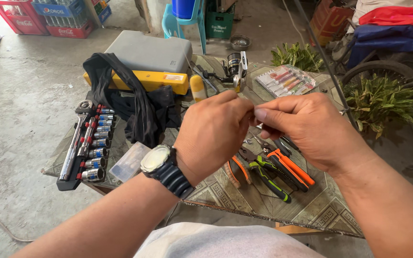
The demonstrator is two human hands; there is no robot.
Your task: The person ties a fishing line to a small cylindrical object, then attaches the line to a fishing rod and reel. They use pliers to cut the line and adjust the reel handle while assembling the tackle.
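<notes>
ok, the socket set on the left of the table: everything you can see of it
The socket set lies flat at the table's left edge, partly overhanging it. It is a black tray with red clips holding a row of shiny, chrome-looking sockets, lined up from far to near. A long metal ratchet handle lies along its left side, head away from the person. A clear plastic box sits close on its right. Neither hand touches it.

A low table (321, 210) with a patterned top is carrying a socket set (88, 143) at nine o'clock, a black cloth (135, 102) and grey case (151, 51) at eleven, a fishing reel (235, 69) at twelve, and pliers (273, 169) at centre.
</notes>
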